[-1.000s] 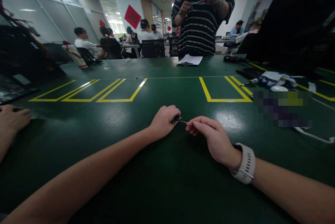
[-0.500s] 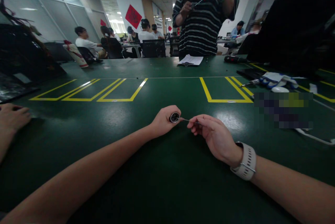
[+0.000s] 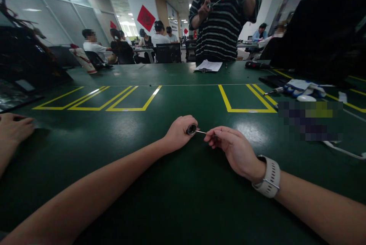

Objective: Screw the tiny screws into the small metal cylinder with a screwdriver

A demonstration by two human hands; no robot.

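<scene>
My left hand (image 3: 180, 134) is wrapped round a small dark cylindrical part (image 3: 191, 129) with a shiny round rim, its open end turned toward me. My right hand (image 3: 228, 142) pinches a thin metal rod (image 3: 201, 132) between thumb and fingers. The rod's far tip meets the edge of the cylindrical part; whether it goes inside is too small to tell. Both hands are just above the green table (image 3: 177, 191), close together at the middle.
Yellow tape outlines (image 3: 251, 110) mark the table beyond my hands. Right: white-blue gloves (image 3: 304, 86), a screwdriver (image 3: 273, 91), a white cable (image 3: 343, 150). A clipboard (image 3: 208, 66) lies before a standing person (image 3: 219, 27). Another person's hand (image 3: 17, 126) rests at left.
The cylindrical part has turned slightly in my left hand and shifted a little to the right. My right hand has barely moved. The standing person's hands have shifted slightly.
</scene>
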